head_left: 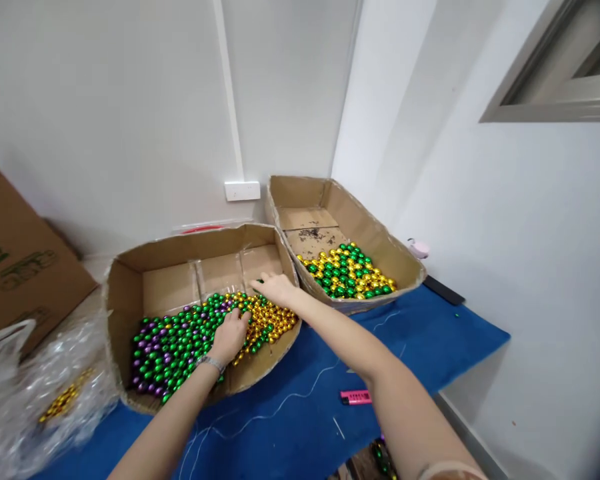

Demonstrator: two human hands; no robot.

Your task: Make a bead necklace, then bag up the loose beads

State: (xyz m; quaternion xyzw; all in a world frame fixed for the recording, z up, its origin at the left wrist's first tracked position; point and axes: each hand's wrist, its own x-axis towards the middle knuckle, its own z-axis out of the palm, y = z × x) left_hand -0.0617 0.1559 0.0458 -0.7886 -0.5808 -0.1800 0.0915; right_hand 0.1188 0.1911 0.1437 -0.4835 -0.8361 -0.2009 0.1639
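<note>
Beads (pixel 190 340), metallic green, purple, gold, heaped inside nearer cardboard tray (pixel 167 293). Left hand (pixel 230 335), fingers part-curled, over tray's middle; right hand (pixel 276 289) likewise, near tray's right wall; hold on beads: cannot tell. Step looks like hand-sorting; next move likely calls for light pinch.

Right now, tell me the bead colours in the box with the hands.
The beads are shiny green, gold and purple, in the head view.
</note>
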